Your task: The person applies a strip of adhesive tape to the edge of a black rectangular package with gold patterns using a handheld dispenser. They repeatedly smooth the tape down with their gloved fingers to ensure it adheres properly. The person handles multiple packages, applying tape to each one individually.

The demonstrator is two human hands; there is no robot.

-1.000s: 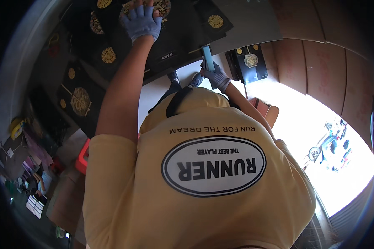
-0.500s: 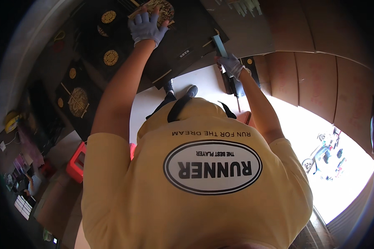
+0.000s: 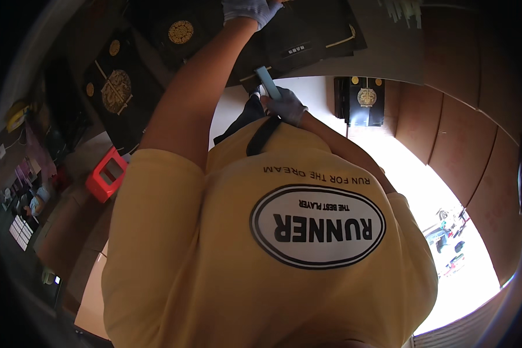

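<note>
My left hand (image 3: 250,10), in a pale grey-blue glove, lies on the black printed sheet (image 3: 272,49) at the top edge of the view. Its thumb side reaches out to the right and looks open; most of the fingers are cut off by the frame. My right hand (image 3: 289,108), gloved alike with bare fingertips, is closed around a light-blue flat bar (image 3: 267,81). The bar's far end is at the sheet's near edge, by a short gold line. Below my right hand a dark strap hangs on my yellow shirt (image 3: 226,243).
Another black sheet with gold medallions (image 3: 116,91) lies at left. A stack of black-and-gold pieces (image 3: 366,98) stands right of my right hand. Large brown cartons (image 3: 464,124) line the right side, and a red plastic stool (image 3: 106,174) stands at left.
My right hand has moved left with the light-blue bar, along the sheet's near edge. My left hand has shifted up and right in view. The whole view has also shifted.
</note>
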